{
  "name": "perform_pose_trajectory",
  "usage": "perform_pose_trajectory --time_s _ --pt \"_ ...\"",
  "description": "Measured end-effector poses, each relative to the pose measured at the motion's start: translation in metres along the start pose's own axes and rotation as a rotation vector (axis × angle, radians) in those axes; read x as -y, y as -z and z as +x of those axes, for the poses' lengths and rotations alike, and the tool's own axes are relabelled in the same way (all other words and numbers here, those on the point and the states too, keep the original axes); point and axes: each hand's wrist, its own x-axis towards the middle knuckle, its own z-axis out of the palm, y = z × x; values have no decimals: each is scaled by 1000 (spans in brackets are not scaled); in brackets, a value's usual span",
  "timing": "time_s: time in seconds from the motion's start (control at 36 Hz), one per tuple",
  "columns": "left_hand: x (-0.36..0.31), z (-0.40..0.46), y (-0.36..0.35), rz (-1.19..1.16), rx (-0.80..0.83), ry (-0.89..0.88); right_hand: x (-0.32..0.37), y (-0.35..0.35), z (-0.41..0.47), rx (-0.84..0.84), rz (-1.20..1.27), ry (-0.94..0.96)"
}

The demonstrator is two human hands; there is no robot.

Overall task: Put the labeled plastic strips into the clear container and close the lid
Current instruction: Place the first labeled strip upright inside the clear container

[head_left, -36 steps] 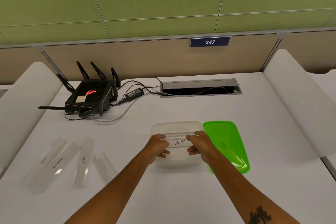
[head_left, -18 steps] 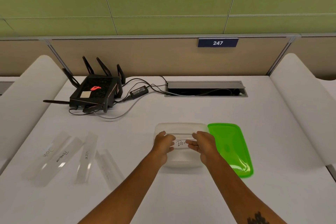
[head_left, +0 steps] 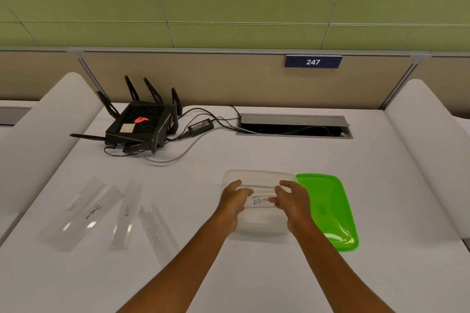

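Observation:
A clear plastic container [head_left: 256, 175] stands open on the white table, its green lid [head_left: 328, 208] lying flat against its right side. Over the container my left hand [head_left: 234, 201] and my right hand [head_left: 295, 201] each pinch one end of a clear strip labeled "BEAR" [head_left: 260, 200], holding it level within the container's opening. Several more clear labeled strips [head_left: 94, 213] lie on the table to the left, fanned out side by side; one reads "PENGUIN", another "TIGER".
A black router [head_left: 142, 126] with antennas and its cables and power adapter [head_left: 201, 126] sit at the back left. A cable slot [head_left: 292, 127] opens in the table at the back. White padded rolls [head_left: 427, 140] flank both table sides.
Both hands keep their hold on the BEAR strip over the container and have shifted only slightly. The camera has tilted and drifted a little, so everything sits lower and to the right.

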Motion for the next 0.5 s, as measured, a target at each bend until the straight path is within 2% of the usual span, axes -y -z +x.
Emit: perform_pose_trajectory --time_s 0.17,0.31,0.42,0.5 --pt "-3 -8 42 139 -85 -196 -5 -18 -41 0 -96 276" --pt "-2 -6 104 275 -236 -267 -16 -49 -83 164 -152 404" --pt "5 1 163 533 -388 -283 -30 -78 -112 369 -229 330" --pt "13 4 205 667 -445 -271 -42 -98 -128 483 -308 188"
